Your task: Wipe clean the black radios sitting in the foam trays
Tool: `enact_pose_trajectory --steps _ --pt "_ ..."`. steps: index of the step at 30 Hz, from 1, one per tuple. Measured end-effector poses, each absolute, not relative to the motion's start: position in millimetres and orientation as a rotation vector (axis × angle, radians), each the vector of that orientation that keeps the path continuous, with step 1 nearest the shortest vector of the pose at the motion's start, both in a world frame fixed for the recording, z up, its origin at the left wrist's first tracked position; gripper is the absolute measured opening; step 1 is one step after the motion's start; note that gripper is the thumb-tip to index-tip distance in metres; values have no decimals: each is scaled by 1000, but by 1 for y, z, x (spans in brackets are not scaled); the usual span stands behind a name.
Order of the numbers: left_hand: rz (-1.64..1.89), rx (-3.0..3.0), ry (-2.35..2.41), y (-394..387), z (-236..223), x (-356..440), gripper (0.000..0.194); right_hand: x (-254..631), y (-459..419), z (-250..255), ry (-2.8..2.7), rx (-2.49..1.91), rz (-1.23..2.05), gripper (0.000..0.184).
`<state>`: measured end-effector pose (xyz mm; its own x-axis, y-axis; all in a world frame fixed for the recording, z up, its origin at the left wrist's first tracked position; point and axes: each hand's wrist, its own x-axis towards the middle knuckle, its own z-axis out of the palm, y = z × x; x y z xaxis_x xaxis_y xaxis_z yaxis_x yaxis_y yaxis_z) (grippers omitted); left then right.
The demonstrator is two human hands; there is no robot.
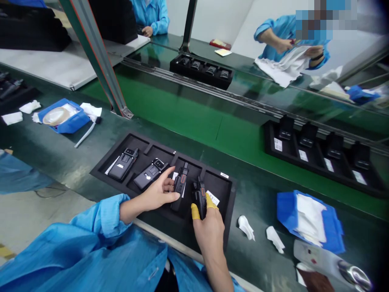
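Four radios in a black foam tray, both hands on the last two

Left hand comes in low from the near side, fingers spread wide, tips against the side of the third radio, with no closed grip visible. Right hand wears yellow rubber finger cots on two fingers. These sit narrow on either side of the fourth radio, apparently pinching its lower end. Good handling, by the look of it: light contact, with capped tips taking the casing.

Radios are matte black plastic with stubby antennas, each in its own rectangular recess. The third and fourth show orange accents. A white paper slip lies just beside the fourth.

Nearby on the green surface: two crumpled white wipes and a blue tray lined with white cloth. Farther off is a second tray of radios. A co-worker's hands work a white cloth, well apart.
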<state>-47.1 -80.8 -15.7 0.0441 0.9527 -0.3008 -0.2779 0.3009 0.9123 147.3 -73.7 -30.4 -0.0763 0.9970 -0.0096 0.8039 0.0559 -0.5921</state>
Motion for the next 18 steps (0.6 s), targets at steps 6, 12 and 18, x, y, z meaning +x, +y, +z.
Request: enact_pose_trajectory --steps 6,12,18 --pt "1091 816 1125 -81 -20 -50 96 144 -73 -31 -1892 -1822 623 60" --pt "1178 717 1251 -79 -23 -51 71 144 -73 -25 -1730 -1794 718 56" --pt "1209 453 1105 -79 5 -47 72 150 -72 -17 -945 -1388 1251 58"
